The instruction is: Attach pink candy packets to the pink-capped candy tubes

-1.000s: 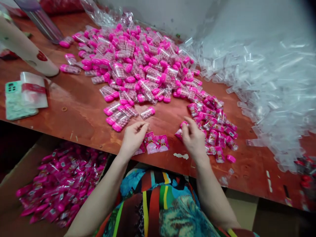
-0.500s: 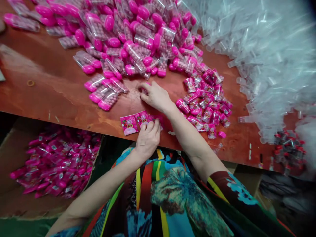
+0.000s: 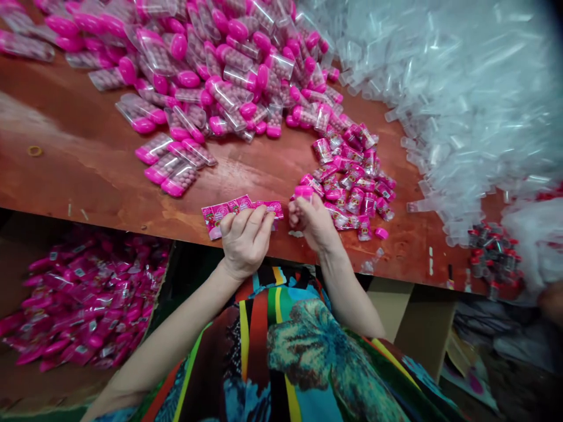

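— Brown tabletop (image 3: 88,170) is crowded. Your left hand (image 3: 244,241) pinches the pink label strip (image 3: 220,212) at the near edge.
— And your right hand (image 3: 313,221) is closed on a pink-capped tube (image 3: 303,191); fumble it and it could roll off into the box below (image 3: 83,305).

The right hand (image 3: 313,221), which half a second ago stretches out flat to the loose pink-capped tubes (image 3: 178,170) further up the tabletop (image 3: 88,170), is now drawn back to the near edge, closed around a pink-capped tube (image 3: 303,191). The left hand (image 3: 246,237) now pinches the strip of pink sachets (image 3: 237,208), whose right end is lifted toward the right hand. The two hands now sit just beside each other. The view shifts slightly downward.
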{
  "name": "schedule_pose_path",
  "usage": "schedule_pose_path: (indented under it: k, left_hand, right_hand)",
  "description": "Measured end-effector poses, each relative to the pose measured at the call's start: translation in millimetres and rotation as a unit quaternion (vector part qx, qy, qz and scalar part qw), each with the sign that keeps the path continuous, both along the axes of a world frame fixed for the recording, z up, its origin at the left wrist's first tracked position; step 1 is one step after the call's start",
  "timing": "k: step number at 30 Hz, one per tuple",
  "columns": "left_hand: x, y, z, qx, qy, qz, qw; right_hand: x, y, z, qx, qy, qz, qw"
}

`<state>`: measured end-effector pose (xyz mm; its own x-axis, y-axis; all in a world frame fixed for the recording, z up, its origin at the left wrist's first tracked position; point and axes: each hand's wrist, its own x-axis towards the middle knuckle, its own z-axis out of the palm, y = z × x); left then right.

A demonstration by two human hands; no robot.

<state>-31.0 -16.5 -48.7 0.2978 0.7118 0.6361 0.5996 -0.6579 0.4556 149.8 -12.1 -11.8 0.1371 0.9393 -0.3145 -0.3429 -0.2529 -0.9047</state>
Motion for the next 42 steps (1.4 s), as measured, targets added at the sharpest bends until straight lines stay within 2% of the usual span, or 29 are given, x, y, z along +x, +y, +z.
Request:
schedule_pose_path:
  k: [2,4,6,8,9,10,12,13,14,19,22,25,31,37,39,42]
  left_hand:
    - [5.7,-0.2,1.3,0.012,0.010,-0.009,1.000]
    - [13.6,-2.3,4.8,-0.012,-0.005,-0.020,1.000]
    - [21.2,-4.6,12.4,-0.082,-0.067,0.000,0.994]
    - [26.8,-4.9,24.3,-0.205,-0.166,0.036,0.964]
    - [28.6,-3.7,30.9,-0.289,-0.219,0.038,0.931]
    - [29.7,-1.8,37.3,-0.377,-0.266,0.022,0.887]
    - [30.8,3.4,46.9,-0.529,-0.328,-0.033,0.782]
    - [31.1,6.1,49.4,-0.576,-0.346,-0.054,0.739]
    - [31.5,8.5,49.9,-0.602,-0.361,-0.061,0.710]
    - [36.7,12.4,35.1,-0.618,-0.440,-0.028,0.651]
    - [40.8,10.4,29.2,-0.622,-0.462,-0.018,0.632]
    - [44.3,8.4,29.4,-0.628,-0.468,0.000,0.621]
    - [50.3,6.8,31.1,-0.635,-0.499,-0.004,0.590]
    - [47.6,6.7,34.5,-0.667,-0.514,-0.028,0.539]
    - [45.0,7.0,36.1,-0.671,-0.513,-0.031,0.535]
    - [42.5,8.3,37.4,-0.671,-0.502,-0.031,0.545]
  right_hand:
    - [-6.9,-10.8,0.6,-0.014,0.018,0.004,1.000]
    - [-11.1,-14.4,-0.2,0.004,0.009,-0.021,1.000]
    - [-9.5,-14.8,-1.1,0.028,-0.011,-0.051,0.998]
    - [-3.2,-15.4,-1.1,0.041,-0.020,-0.053,0.998]
    - [0.4,-16.2,-0.9,0.042,-0.020,-0.040,0.998]
    - [3.6,-17.3,-0.7,0.043,-0.016,-0.024,0.999]
    - [7.4,-19.6,-1.2,0.043,-0.006,0.005,0.999]
    - [7.6,-20.6,-2.1,0.042,0.000,0.014,0.999]
    - [6.9,-21.3,-3.2,0.039,0.006,0.020,0.999]
    - [-2.5,-21.9,-11.0,0.012,0.004,-0.012,1.000]
    - [-6.1,-22.0,-14.3,0.001,0.009,-0.039,0.999]
    - [-8.0,-22.9,-16.0,-0.006,-0.001,-0.062,0.998]
    - [-10.2,-26.1,-14.5,0.003,-0.069,-0.074,0.995]
    - [-8.0,-28.8,-14.0,0.033,-0.119,-0.077,0.989]
    - [-7.3,-28.7,-14.2,0.037,-0.120,-0.069,0.990]
    - [-6.1,-27.8,-13.7,0.026,-0.100,-0.057,0.993]
